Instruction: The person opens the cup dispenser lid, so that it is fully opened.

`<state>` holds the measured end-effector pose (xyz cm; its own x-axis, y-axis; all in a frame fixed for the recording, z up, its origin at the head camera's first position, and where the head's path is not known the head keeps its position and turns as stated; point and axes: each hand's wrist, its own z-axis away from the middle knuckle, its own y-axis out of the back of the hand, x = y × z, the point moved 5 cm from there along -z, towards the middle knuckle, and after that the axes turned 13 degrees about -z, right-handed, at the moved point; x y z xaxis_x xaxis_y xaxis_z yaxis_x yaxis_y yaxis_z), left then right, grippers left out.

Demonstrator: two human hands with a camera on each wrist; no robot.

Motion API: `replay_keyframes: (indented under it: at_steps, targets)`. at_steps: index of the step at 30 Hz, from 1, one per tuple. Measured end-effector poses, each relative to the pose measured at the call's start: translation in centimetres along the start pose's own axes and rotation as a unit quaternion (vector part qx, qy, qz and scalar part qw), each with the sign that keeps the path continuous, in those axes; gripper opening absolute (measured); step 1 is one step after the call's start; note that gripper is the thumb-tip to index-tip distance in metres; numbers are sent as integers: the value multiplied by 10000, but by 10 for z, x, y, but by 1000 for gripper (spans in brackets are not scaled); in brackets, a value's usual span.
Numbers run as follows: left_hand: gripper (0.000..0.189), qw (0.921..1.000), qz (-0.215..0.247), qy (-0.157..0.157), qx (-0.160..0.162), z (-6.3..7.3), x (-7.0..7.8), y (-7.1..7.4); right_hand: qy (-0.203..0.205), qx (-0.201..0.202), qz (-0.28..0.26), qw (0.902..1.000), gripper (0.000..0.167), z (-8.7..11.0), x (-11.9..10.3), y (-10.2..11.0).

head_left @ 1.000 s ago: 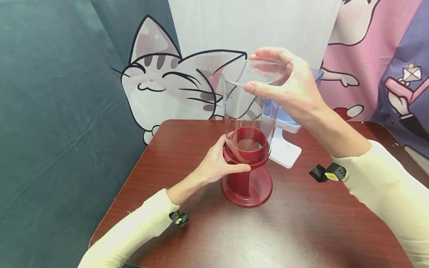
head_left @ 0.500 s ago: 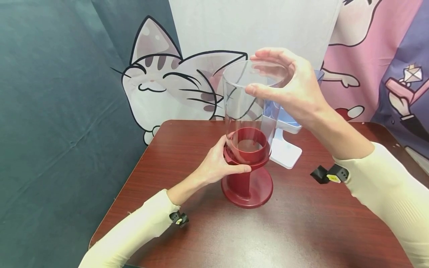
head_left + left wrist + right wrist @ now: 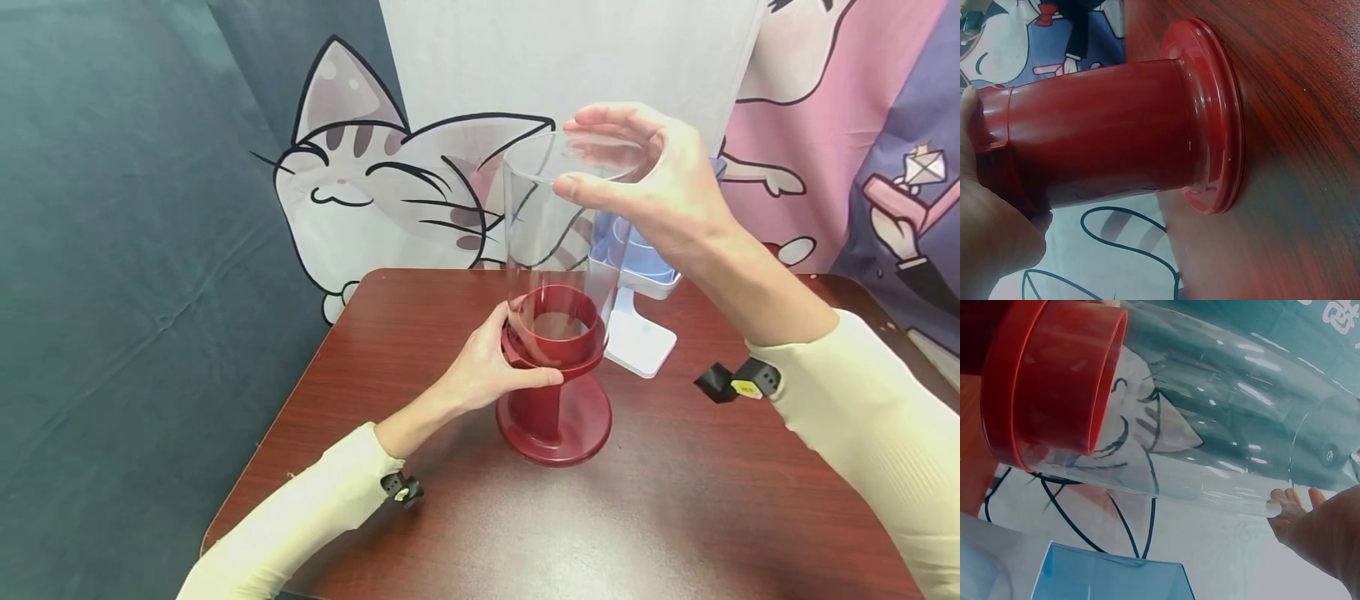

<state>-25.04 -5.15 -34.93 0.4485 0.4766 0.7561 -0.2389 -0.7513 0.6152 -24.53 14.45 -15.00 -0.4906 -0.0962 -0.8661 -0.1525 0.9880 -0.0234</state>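
Observation:
A clear cylinder [image 3: 555, 225] stands upright over the raised collar of a red pedestal stand [image 3: 558, 342]. My right hand [image 3: 660, 179] holds the cylinder at its top rim, thumb in front and fingers behind. In the right wrist view, the cylinder [image 3: 1229, 431] surrounds the red collar [image 3: 1066, 381], and part of my right hand [image 3: 1322, 525] touches its far end. My left hand [image 3: 487, 362] grips the stand just under the collar. The left wrist view has the stand's column and round foot [image 3: 1216, 119] on the table, with my left hand [image 3: 997, 231] at its upper end.
Behind the cylinder, a blue translucent container [image 3: 637, 258] sits on a white stand [image 3: 637, 342], partly hidden by my right hand. The brown wooden table [image 3: 420, 333] backs onto cartoon-printed cloth [image 3: 450, 50]. Dark cloth [image 3: 135, 292] hangs at the left.
The cylinder's top rim and my right hand have shifted very slightly up and to the right. My left hand and the red stand have stayed in place.

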Motion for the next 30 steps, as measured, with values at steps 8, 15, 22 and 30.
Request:
replay_keyframes:
  at_steps: [8, 15, 22, 30]
  targets:
    - [96, 10000, -42, 39, -26, 0, 1, 0, 210, -108, -73, 9997, 55, 5, -6, -3]
    - [94, 10000, -69, -6, 32, 0, 1, 1, 248, -113, 32, 9996, 54, 5, -9, -4]
    - [95, 10000, -28, 18, -3, 0, -1, 0, -8, 44, -178, 9998, 51, -2, -5, 1]
    - [95, 10000, -89, 10, -5, 0, 0, 1, 122, 2, -656, 9978, 53, 1, -12, -1]
